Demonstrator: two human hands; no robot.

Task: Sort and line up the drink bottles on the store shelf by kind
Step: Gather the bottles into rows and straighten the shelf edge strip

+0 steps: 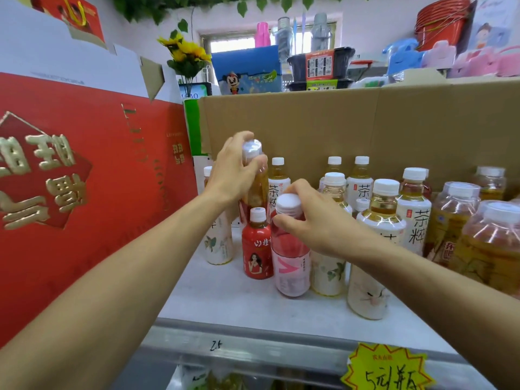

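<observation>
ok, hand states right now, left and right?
Left hand: grips the amber bottle near its cap.
Right hand: grips the pink bottle at its neck.

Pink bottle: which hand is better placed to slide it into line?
Right. The right hand has its grip around the neck of the pink bottle, below the cap; the left hand is busy gripping the amber bottle farther back.

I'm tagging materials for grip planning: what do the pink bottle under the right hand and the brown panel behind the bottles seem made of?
The pink drink bottle looks like clear glossy plastic: liquid shows through, with glints on its shoulder. The flat brown panel looks like matte cardboard, given its tan face and fold crease.
</observation>
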